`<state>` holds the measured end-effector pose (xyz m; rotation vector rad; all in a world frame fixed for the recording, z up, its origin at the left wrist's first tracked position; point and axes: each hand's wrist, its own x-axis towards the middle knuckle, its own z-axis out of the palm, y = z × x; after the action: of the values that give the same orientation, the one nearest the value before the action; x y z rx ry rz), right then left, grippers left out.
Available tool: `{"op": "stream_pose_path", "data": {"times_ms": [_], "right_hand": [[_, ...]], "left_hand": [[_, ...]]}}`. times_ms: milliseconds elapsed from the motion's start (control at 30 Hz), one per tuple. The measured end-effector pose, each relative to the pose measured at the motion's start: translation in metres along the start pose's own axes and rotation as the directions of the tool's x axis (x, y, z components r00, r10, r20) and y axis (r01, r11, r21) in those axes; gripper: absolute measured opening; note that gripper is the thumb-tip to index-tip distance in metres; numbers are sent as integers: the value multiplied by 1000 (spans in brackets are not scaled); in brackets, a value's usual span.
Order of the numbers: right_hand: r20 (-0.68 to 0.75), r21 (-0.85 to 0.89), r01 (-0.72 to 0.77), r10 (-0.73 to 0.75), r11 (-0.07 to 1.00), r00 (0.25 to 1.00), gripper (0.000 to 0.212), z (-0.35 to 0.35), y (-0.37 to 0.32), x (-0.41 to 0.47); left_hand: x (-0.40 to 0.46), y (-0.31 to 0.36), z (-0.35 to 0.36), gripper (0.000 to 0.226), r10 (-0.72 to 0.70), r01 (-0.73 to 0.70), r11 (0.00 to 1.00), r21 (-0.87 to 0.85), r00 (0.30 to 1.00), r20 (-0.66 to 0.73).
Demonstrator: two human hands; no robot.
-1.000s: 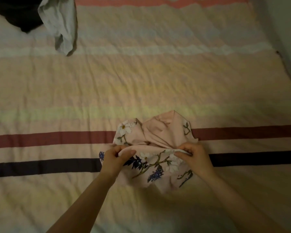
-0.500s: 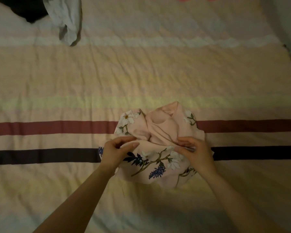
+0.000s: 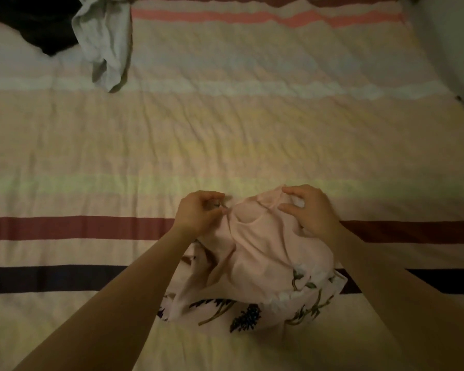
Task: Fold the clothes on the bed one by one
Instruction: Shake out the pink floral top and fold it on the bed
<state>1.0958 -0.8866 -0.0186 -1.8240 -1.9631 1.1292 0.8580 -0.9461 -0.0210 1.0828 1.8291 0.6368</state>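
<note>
Both hands at far edge of pink floral garment [image 3: 263,263]: L hand [image 3: 198,212] pinching fabric, R hand [image 3: 310,210] w/ curled fingers gripping neckline area, prob. to spread it flat for folding. Bunched mid-bed [image 3: 225,135]. Grey garment [image 3: 105,41] & dark garment [image 3: 38,28] waiting, far corner.

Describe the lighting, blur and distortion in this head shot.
Head view: dim, warm and yellowish, with no glare; the left hand and right hand on the pink floral garment look soft; the bedspread stripes bow slightly from the wide lens; the black clothes beside the grey garment lose detail in shadow.
</note>
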Motion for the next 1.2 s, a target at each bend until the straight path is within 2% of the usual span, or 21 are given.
{"op": "stream_pose_path", "data": {"times_ms": [133,200,267,333,367,500,600,733,900,1000,1067,1133,1200], "right_hand": [[60,-45,-25,28,999,998,56,2,8,16],[46,5,-80,80,997,996,53,4,9,21],[45,29,-108,106,994,993,38,4,11,25],[22,-14,-72,72,997,997,19,2,12,26],[-10,-26,-52,51,998,999,18,-1,13,26],[-142,-16,-3,1,1000,990,23,-17,18,27],[-206,8,8,-7,1000,979,14,-28,19,30],[-270,47,25,-12,999,963,9,-40,22,35],[-249,104,30,-3,994,968,9,-43,35,34],[-205,157,28,5,987,979,9,-44,41,31],[-156,140,31,-9,990,988,25,-44,45,27],[-121,132,43,-27,990,992,35,-44,47,23],[-121,132,47,-31,990,992,36,-43,48,19]], "left_hand": [[15,-2,4,56,-8,-4,989,150,997,83],[19,-4,1,55,-38,21,982,185,995,92],[19,-7,-5,41,-56,21,966,257,990,129],[18,-11,-12,14,-61,31,974,225,990,129],[18,-14,-16,7,-58,39,982,184,994,98],[18,-20,-33,10,-88,92,994,57,994,-68],[22,-21,-41,8,-95,94,995,-16,991,-94],[27,-22,-44,8,-70,69,997,-17,993,-98],[32,-19,-41,17,-73,75,996,46,997,-39],[34,-13,-37,20,-158,135,978,162,977,140],[34,-8,-31,35,-205,153,963,221,951,233],[35,-3,-22,52,-208,162,961,223,957,203],[36,4,-12,49,-210,178,963,204,967,146]]}}
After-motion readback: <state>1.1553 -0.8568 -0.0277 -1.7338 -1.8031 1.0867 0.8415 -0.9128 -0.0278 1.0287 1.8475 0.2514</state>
